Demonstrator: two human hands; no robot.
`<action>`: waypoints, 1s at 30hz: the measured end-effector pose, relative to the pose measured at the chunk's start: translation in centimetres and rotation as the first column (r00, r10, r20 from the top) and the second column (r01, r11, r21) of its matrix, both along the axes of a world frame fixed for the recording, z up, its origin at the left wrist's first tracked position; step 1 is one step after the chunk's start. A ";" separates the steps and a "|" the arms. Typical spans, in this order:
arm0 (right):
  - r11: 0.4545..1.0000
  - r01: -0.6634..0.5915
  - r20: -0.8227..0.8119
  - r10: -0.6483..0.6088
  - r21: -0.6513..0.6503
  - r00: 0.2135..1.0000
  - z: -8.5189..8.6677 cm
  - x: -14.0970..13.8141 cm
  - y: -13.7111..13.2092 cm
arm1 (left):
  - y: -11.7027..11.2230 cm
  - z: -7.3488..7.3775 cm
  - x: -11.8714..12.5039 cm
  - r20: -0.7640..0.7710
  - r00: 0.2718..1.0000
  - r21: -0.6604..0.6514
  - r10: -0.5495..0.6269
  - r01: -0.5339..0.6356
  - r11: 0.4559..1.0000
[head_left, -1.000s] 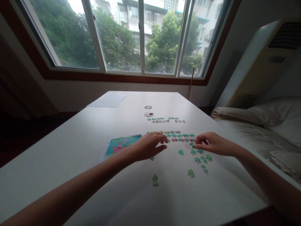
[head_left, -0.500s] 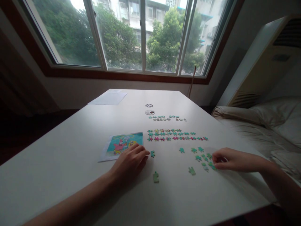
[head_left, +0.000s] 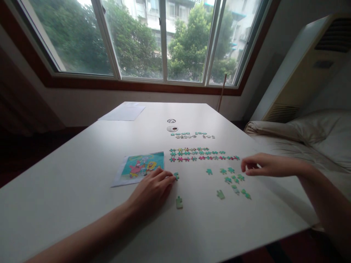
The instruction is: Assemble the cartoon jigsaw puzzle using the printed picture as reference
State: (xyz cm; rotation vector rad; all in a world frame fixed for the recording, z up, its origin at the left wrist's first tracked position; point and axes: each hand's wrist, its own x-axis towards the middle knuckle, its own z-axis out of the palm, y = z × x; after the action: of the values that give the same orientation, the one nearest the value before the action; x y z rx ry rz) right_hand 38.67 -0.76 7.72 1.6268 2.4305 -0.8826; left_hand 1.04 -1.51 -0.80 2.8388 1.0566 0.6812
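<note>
My left hand [head_left: 152, 190] lies flat on the white table [head_left: 82, 160], fingers stretched out, its fingertips touching a small teal puzzle piece [head_left: 176, 176] just below a cartoon reference picture [head_left: 139, 167]. My right hand [head_left: 260, 165] hovers with thumb and forefinger pinched together, close to the right end of two lined-up rows of puzzle pieces [head_left: 203, 154]. What the pinch holds I cannot make out. Several loose teal pieces [head_left: 233, 179] lie below that hand. A single green piece [head_left: 179, 202] sits nearer to me.
Farther back lie a short row of pieces [head_left: 192, 135], two small round objects [head_left: 172, 128] and a sheet of paper [head_left: 122, 112]. A cushioned bed [head_left: 301, 131] and a standing air conditioner [head_left: 301, 65] are at the right. A wide window fills the back.
My left hand drew back from the rows and settled flat by the picture. My right hand dipped to the loose pieces, then rose toward the rows' right end, pinched.
</note>
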 end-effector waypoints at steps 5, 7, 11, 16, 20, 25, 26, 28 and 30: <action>0.996 -0.086 0.034 0.085 0.017 0.996 -0.4 -2.0 4.0 | -0.1 0.0 -0.2 -0.028 1.000 0.045 -0.014 0.015 0.999; 0.992 -0.123 0.019 0.122 0.025 0.992 -1.0 -2.9 4.9 | -0.1 0.0 -0.2 -0.045 0.998 0.065 -0.037 0.040 0.997; 0.983 -0.145 -0.070 0.153 0.111 0.986 -2.0 -3.9 5.0 | -0.1 0.2 -0.1 -0.049 0.997 0.084 -0.059 0.063 0.994; 0.985 -0.160 -0.061 0.164 0.060 0.985 -2.8 -3.9 4.3 | -0.1 0.1 -0.1 -0.049 0.998 0.083 -0.044 0.048 0.995; 0.987 -0.151 -0.044 0.154 0.052 0.987 -3.3 -3.8 4.3 | -0.1 0.0 -0.1 -0.058 0.998 0.090 -0.039 0.044 0.995; 0.985 -0.152 -0.063 0.157 0.085 0.986 -3.4 -3.9 4.4 | -0.1 0.1 -0.1 -0.070 0.997 0.103 -0.039 0.046 0.994; 0.983 -0.159 -0.073 0.166 0.097 0.983 -3.3 -3.9 4.4 | -0.1 0.1 -0.1 -0.076 0.996 0.100 -0.044 0.052 0.994; 0.978 -0.182 -0.109 0.193 0.103 0.975 -3.2 -4.2 4.4 | -0.1 0.1 -0.1 -0.090 0.995 0.099 -0.051 0.060 0.993; 0.975 -0.198 -0.169 0.212 0.097 0.963 -3.0 -4.9 4.4 | -0.1 0.1 0.0 -0.101 0.994 0.107 -0.049 0.060 0.992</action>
State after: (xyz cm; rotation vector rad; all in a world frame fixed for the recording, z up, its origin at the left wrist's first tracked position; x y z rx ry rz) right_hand 33.81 3.67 4.67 1.3367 2.7271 -0.9455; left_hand 1.00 -1.64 -0.74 3.0112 0.9793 0.6202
